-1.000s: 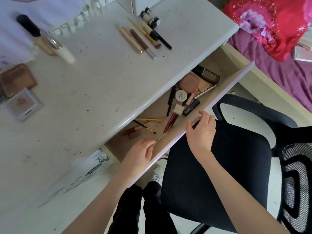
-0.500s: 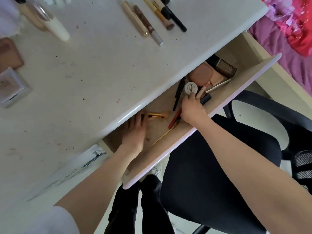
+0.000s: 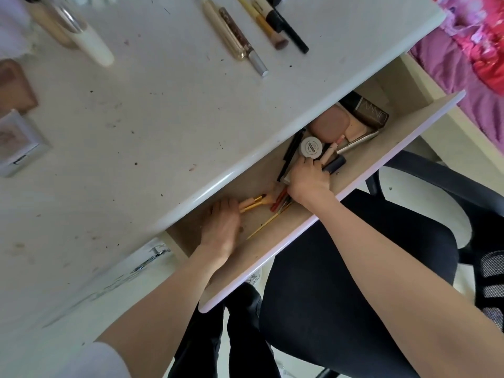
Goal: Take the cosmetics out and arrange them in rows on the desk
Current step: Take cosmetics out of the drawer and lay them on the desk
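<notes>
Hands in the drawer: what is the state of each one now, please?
Left hand: holds makeup brushes.
Right hand: fingers curled among cosmetics; grip cannot be told.

Both forearms bare up to the hands. Left hand [image 3: 221,227] and right hand [image 3: 308,178]: no rings, watch or bracelets visible. White short sleeve [image 3: 90,361] on the left upper arm, plain fabric, probably a T-shirt. Right sleeve out of shot. Black trousers [image 3: 218,339] on both legs. Pale shoe [image 3: 255,276], blurred, type unclear.
</notes>
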The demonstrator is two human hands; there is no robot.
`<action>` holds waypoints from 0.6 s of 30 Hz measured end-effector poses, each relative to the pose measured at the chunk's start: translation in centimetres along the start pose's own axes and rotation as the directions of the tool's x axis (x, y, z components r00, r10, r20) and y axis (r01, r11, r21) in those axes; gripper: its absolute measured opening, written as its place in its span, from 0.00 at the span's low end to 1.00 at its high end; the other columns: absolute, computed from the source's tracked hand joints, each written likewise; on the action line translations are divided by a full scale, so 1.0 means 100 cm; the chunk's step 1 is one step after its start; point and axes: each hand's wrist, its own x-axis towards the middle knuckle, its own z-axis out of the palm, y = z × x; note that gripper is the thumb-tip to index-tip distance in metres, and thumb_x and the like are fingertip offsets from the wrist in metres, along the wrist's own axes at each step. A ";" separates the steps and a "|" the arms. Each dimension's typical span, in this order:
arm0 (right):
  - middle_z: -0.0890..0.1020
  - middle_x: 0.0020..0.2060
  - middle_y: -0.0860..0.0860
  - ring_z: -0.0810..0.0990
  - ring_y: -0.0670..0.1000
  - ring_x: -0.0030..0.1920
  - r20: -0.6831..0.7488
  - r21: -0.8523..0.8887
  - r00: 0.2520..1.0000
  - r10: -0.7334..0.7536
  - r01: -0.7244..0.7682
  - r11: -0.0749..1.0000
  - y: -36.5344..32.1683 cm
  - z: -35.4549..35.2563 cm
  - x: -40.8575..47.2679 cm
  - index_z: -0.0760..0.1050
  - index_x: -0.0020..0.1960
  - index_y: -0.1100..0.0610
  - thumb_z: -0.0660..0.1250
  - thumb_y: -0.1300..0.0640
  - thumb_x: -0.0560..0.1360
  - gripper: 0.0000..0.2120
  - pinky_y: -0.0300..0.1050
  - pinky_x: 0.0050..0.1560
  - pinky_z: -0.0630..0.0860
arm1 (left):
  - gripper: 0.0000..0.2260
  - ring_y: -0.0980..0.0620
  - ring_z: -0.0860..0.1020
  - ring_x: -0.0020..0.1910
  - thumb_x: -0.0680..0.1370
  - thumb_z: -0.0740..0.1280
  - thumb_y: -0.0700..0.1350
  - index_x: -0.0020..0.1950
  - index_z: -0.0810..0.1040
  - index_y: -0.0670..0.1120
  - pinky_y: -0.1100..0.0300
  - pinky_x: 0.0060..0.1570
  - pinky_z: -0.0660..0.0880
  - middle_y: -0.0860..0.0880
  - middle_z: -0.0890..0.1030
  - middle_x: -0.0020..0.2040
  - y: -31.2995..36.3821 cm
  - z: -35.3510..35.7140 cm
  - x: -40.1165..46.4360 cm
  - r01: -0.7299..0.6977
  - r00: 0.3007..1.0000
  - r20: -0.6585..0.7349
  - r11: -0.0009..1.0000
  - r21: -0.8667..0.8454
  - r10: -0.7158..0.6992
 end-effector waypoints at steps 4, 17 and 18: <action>0.68 0.65 0.61 0.66 0.60 0.66 -0.041 0.073 0.999 -0.026 0.029 0.997 0.003 -0.007 -0.014 0.61 0.67 0.63 0.63 0.61 0.75 0.23 0.55 0.62 0.66 | 0.09 0.46 0.77 0.54 0.80 0.60 0.43 0.60 0.67 0.44 0.56 0.47 0.74 0.46 0.76 0.56 0.002 -0.012 -0.008 -0.081 0.996 0.016 0.993 -0.081 0.082; 0.71 0.61 0.57 0.71 0.54 0.59 -0.343 0.730 0.931 0.124 0.181 0.660 0.023 -0.071 -0.060 0.64 0.67 0.62 0.65 0.55 0.76 0.24 0.46 0.58 0.71 | 0.06 0.58 0.73 0.31 0.79 0.61 0.47 0.52 0.67 0.47 0.70 0.30 0.69 0.53 0.72 0.36 0.011 -0.118 -0.027 -0.049 0.992 -0.113 0.675 -0.736 -0.051; 0.71 0.61 0.57 0.72 0.54 0.59 -0.377 0.720 0.920 0.110 0.217 0.659 0.019 -0.078 -0.055 0.64 0.67 0.63 0.65 0.54 0.76 0.24 0.48 0.59 0.72 | 0.06 0.57 0.73 0.31 0.79 0.61 0.47 0.53 0.67 0.47 0.69 0.30 0.69 0.53 0.71 0.36 0.009 -0.130 -0.018 -0.011 0.985 -0.117 0.631 -0.776 -0.126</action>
